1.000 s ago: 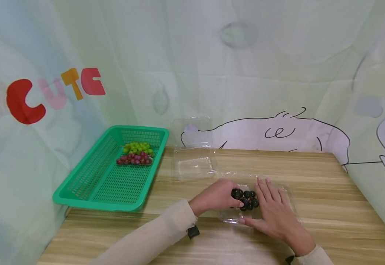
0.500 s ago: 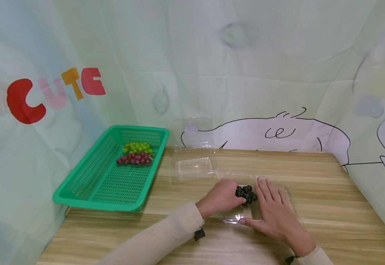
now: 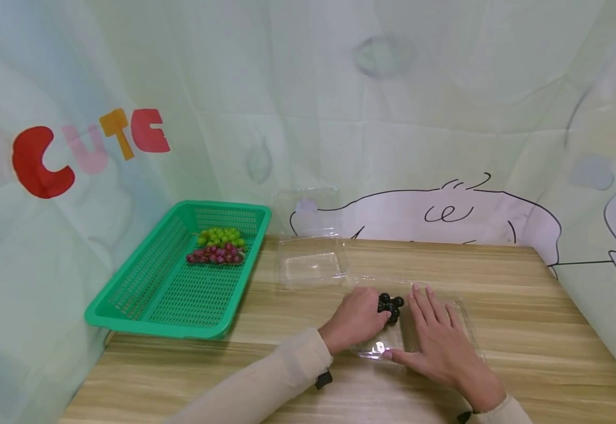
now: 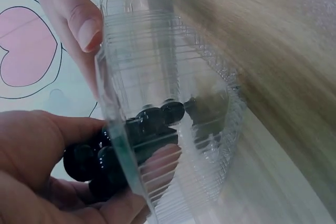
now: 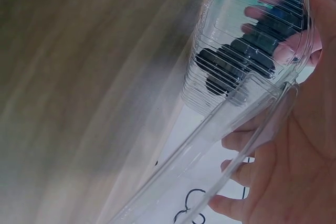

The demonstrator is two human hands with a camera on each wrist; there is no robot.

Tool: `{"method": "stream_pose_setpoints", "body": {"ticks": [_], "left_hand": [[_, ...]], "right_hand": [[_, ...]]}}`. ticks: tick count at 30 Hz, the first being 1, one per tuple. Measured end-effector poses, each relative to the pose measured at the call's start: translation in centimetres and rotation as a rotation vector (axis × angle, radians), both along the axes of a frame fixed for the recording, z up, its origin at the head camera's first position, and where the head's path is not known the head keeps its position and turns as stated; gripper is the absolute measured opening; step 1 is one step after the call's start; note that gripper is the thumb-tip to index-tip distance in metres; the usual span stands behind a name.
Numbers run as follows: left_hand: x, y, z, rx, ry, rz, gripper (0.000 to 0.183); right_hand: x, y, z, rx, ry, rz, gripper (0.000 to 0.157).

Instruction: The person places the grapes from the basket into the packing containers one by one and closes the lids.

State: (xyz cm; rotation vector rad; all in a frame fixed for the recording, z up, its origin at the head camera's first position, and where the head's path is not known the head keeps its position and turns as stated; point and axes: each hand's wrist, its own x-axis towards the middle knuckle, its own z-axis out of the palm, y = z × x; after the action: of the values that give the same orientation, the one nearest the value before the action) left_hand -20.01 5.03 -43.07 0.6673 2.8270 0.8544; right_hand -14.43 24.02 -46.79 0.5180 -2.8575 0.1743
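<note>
My left hand (image 3: 355,318) grips a bunch of black grapes (image 3: 391,307) at the left half of an opened clear plastic clamshell box (image 3: 379,348). In the left wrist view, fingers and thumb curl round the black grapes (image 4: 84,162), and part of the bunch shows through the ribbed wall of the box (image 4: 142,40). My right hand (image 3: 440,341) lies with straight, spread fingers across the hinge and lid side of the box, its thumb at the near rim. In the right wrist view, the lower black grapes (image 5: 226,69) hang inside the box.
A green plastic basket (image 3: 244,294) stands on the left, holding green grapes (image 3: 220,237) and red grapes (image 3: 215,255). Behind my left hand, a second clear clamshell box (image 3: 310,268) stands with its lid up against the printed curtain (image 3: 308,147). All rest on a wooden table (image 3: 541,330).
My left hand has shifted slightly to the right and away, turning the black grapes so that the bunch now sits further left and farther back in the box. The right hand stays in place.
</note>
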Motion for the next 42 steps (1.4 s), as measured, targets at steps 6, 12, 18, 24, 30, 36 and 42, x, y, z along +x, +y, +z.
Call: {"method": "stream_pose_setpoints", "body": {"ticks": [6, 12, 18, 24, 30, 36, 42], "left_hand": [[0.0, 0.4, -0.1, 0.043, -0.026, 0.043, 0.043], [-0.3, 0.9, -0.4, 0.079, -0.052, 0.086, 0.038], [-0.3, 1.3, -0.4, 0.092, -0.104, 0.108, 0.037], [-0.4, 1.6, -0.5, 0.129, -0.161, 0.141, 0.035], [-0.3, 1.7, -0.8, 0.129, -0.153, 0.193, 0.024], [-0.2, 2.0, -0.4, 0.056, -0.135, 0.174, 0.03], [0.1, 2.3, -0.2, 0.018, -0.143, 0.182, 0.036]], "right_hand": [[0.1, 0.0, 0.1, -0.005, 0.011, 0.003, 0.12], [0.0, 0.0, -0.2, -0.003, -0.001, 0.002, 0.12], [-0.1, 0.1, -0.2, -0.002, -0.001, 0.002, 0.119], [0.0, 0.0, -0.1, 0.001, 0.014, 0.006, 0.118], [0.0, 0.0, -0.3, -0.002, -0.003, 0.002, 0.119], [-0.1, 0.1, -0.2, -0.006, -0.001, 0.005, 0.119], [0.0, 0.0, -0.2, -0.004, 0.029, 0.012, 0.118]]}}
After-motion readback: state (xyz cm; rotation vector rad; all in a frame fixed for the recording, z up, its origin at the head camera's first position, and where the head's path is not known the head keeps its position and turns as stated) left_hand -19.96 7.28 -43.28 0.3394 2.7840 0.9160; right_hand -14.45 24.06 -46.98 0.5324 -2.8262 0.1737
